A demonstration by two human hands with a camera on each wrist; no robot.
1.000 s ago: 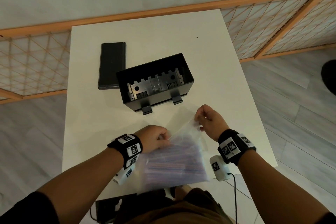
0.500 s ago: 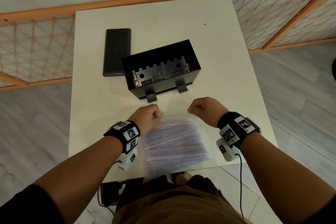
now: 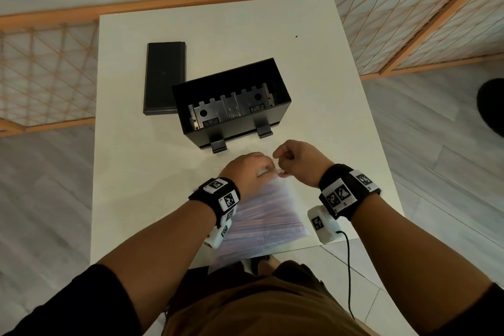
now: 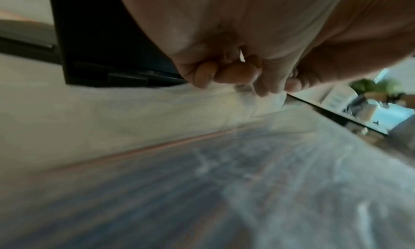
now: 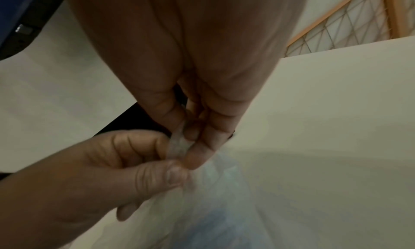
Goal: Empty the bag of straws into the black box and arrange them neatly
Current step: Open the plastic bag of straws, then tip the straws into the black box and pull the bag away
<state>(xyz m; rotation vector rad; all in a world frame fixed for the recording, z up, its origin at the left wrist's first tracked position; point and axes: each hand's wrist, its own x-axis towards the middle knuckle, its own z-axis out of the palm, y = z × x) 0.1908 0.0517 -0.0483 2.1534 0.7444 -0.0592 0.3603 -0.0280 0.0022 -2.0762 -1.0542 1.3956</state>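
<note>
A clear plastic bag of straws [image 3: 268,219] lies near the table's front edge, the coloured straws showing through it. Both hands meet at the bag's top edge. My left hand [image 3: 249,169] pinches the plastic there, and my right hand [image 3: 293,157] pinches the same edge [image 5: 178,144] between thumb and fingers. The open black box [image 3: 231,102] stands just beyond the hands, with metal fittings inside and no straws in it. In the left wrist view the bag [image 4: 247,181] fills the foreground, blurred, below my curled fingers [image 4: 224,73].
The box's flat black lid [image 3: 165,76] lies on the white table [image 3: 313,68] to the left of the box. A wooden lattice screen [image 3: 409,27] runs behind the table. Grey floor lies on both sides.
My hands have come together at the bag's top edge; before, they held it apart at its two corners. The bag has settled lower toward the table's front.
</note>
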